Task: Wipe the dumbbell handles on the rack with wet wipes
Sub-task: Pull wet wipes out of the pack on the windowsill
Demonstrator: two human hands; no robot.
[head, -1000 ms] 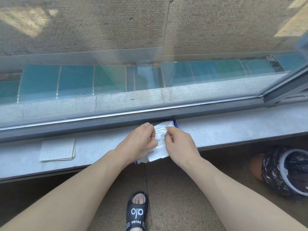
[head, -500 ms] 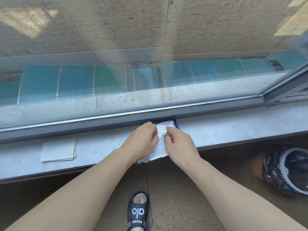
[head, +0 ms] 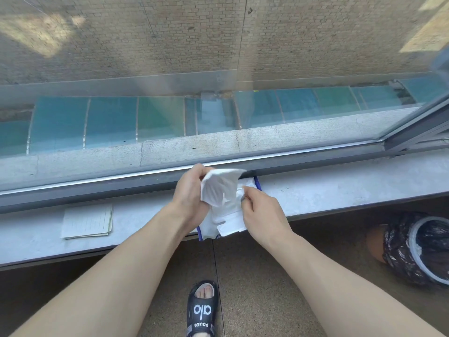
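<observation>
A white wet-wipe pack (head: 226, 223) with blue edges lies on the grey window sill (head: 328, 190) in front of me. My left hand (head: 190, 193) holds a white wet wipe (head: 218, 186) pulled up out of the pack. My right hand (head: 261, 210) pinches the pack near its opening, at the wipe's lower edge. No dumbbells or rack are in view.
A stack of lined paper (head: 86, 221) lies on the sill to the left. A bin lined with a dark bag (head: 418, 249) stands on the floor at right. My sandalled foot (head: 201, 310) is below. The window glass (head: 218, 93) rises behind the sill.
My left hand has lifted and drawn a wipe up out of the pack. My right hand stays on the pack.
</observation>
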